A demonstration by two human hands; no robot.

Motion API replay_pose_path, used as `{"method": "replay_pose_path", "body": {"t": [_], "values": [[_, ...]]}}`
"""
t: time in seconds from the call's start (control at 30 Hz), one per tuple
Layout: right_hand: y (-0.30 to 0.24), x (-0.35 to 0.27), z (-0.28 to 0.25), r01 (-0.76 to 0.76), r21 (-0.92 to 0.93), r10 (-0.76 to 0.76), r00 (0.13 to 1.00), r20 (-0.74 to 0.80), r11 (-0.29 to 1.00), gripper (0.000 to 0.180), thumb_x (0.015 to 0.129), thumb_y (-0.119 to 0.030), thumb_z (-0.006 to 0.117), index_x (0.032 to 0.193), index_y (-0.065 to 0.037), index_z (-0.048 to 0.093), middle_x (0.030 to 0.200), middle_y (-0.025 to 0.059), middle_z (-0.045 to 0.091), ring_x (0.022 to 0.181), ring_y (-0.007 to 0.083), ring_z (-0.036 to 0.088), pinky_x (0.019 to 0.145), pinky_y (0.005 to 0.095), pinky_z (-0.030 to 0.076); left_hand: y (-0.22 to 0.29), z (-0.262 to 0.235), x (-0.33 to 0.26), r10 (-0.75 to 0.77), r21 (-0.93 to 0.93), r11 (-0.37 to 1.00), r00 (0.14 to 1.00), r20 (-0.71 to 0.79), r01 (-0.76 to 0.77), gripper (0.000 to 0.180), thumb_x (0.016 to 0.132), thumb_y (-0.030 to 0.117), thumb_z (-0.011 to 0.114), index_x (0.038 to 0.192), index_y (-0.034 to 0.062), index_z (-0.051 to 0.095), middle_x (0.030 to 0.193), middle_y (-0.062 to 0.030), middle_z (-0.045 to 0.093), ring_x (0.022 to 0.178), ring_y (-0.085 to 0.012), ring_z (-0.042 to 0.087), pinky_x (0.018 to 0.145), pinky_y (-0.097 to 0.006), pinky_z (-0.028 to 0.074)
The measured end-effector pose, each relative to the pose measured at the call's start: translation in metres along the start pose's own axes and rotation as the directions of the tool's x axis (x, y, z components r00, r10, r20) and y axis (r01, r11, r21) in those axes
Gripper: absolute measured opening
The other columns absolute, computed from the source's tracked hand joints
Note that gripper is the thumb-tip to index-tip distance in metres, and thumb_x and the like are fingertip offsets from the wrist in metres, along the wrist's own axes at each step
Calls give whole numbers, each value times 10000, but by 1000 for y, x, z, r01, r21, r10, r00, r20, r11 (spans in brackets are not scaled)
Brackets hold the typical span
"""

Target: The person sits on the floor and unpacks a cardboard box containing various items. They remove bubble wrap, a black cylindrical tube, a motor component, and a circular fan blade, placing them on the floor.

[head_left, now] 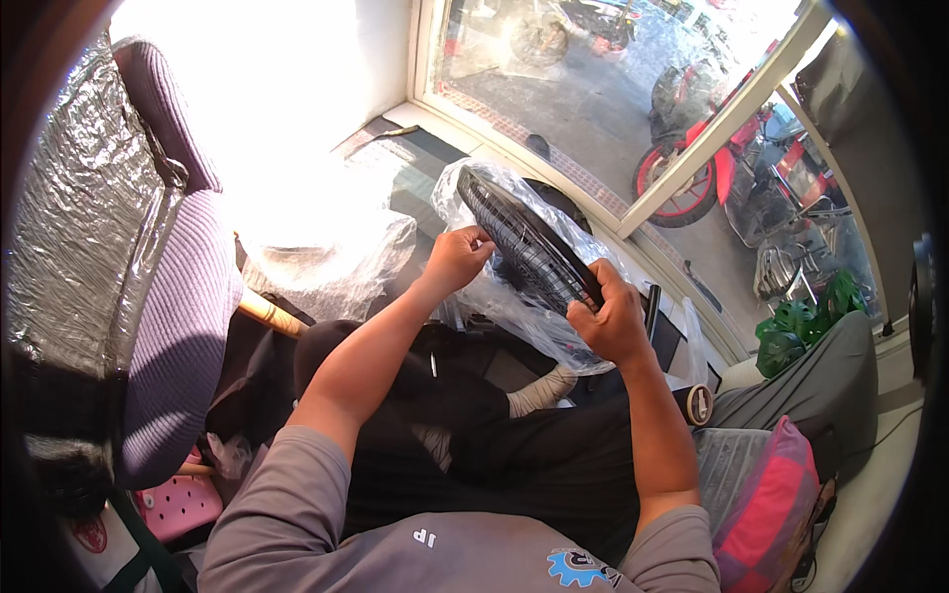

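A black fan grille [527, 242], round with fine wires and a dark rim, is held up tilted in front of me. My right hand [613, 314] wraps around its lower right rim, the thumb on the near side. My left hand [460, 259] is closed in a pinch against the grille's left side; what its fingertips hold is hidden. Clear plastic wrap [450, 198] lies loosely behind and below the grille. Another black curved part [559, 201] shows partly behind it, inside the plastic.
A purple ribbed sofa [183, 326] covered with shiny plastic stands left. More clear plastic [336, 262] lies on the sunlit floor. A roll of tape [699, 405] is by my right forearm, near a pink cushion [771, 504]. Beyond the glass door stands a red motorcycle [727, 178].
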State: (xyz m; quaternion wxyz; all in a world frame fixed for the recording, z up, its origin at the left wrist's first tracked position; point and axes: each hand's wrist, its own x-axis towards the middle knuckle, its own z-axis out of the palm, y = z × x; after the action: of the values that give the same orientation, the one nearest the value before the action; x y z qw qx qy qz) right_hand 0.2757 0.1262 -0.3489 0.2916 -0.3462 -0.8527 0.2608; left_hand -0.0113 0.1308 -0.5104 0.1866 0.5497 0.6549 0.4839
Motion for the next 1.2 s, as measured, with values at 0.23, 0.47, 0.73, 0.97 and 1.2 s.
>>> {"method": "replay_pose_path", "body": {"t": [0.23,0.47,0.73,0.97,1.2], "values": [[-1,-13,12,-50,-85,49,999,-20,995,336,901,-230,910,999,-8,678,736,103,697,655,164,634,654,359,542,13,-29,4,-164,-98,981,984,65,169,511,904,342,875,1309,49,768,699,-43,622,677,-148,631,683,-356,529],[-19,-17,-99,-64,408,149,973,-179,911,302,912,-155,903,938,-114,605,765,-79,493,627,27,419,539,241,346,-38,-57,0,-275,501,853,942,192,147,692,829,386,942,1329,-48,740,1262,-297,770,1260,-423,727,1062,-490,591],[-41,-48,-235,312,451,-91,890,-447,836,649,859,-267,955,1354,-62,589,1000,-9,651,715,77,622,554,201,450,-61,-52,4,-553,701,665,801,230,258,409,875,245,791,1187,-18,810,1248,-233,793,1201,-392,759,1029,-469,609],[-37,-58,-247,108,-27,-111,954,-278,994,425,925,-91,881,1275,-16,653,1086,-26,679,916,60,639,856,220,518,-98,-222,86,-668,-494,725,664,-336,480,328,939,346,771,919,21,735,746,-72,682,621,-218,635,594,-414,531],[75,-61,-128,-75,-564,44,997,-68,822,367,900,-238,872,932,-31,571,769,182,676,715,446,667,641,506,508,-78,-333,107,-237,-301,912,241,-941,-279,307,999,302,772,904,21,690,816,-97,693,698,-241,663,653,-409,563]]}}
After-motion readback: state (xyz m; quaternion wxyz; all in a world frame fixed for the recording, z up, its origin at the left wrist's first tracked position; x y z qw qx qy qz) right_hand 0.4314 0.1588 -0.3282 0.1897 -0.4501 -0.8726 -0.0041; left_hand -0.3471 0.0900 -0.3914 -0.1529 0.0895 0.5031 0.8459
